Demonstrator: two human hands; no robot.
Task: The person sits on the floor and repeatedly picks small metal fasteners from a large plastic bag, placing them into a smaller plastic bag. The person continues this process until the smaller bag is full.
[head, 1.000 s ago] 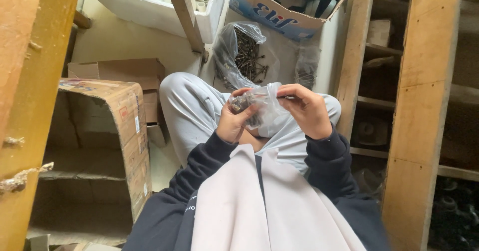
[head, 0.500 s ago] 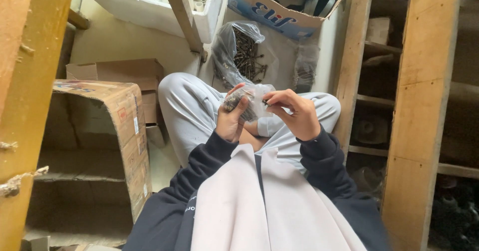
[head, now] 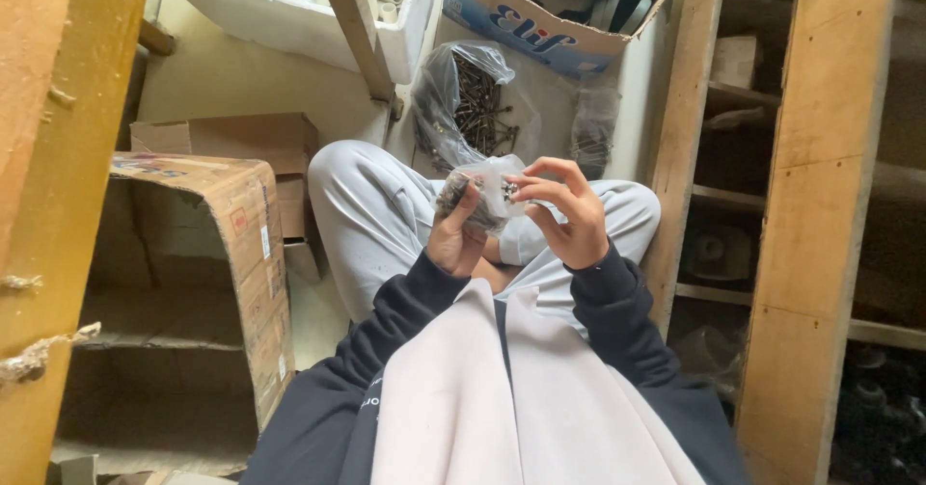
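My left hand (head: 455, 237) is wrapped around the small clear bag of dark screws (head: 479, 199) above my lap, while my right hand (head: 567, 217) pinches its top between the fingertips. The thin plastic could tear on a sharp point, or a loose pinch could tip screws onto my grey trousers (head: 371, 217). Beyond the small bag, the larger open bag of screws (head: 470, 102) lies on the floor.

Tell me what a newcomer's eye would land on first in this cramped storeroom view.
First, the two hands at centre: the left hand and right hand hold a small clear bag of dark screws above grey-trousered knees. Just beyond them, a larger clear bag of screws lies on the floor, below a white box of pale pipe fittings. An open, worn cardboard box lies on its side at left.
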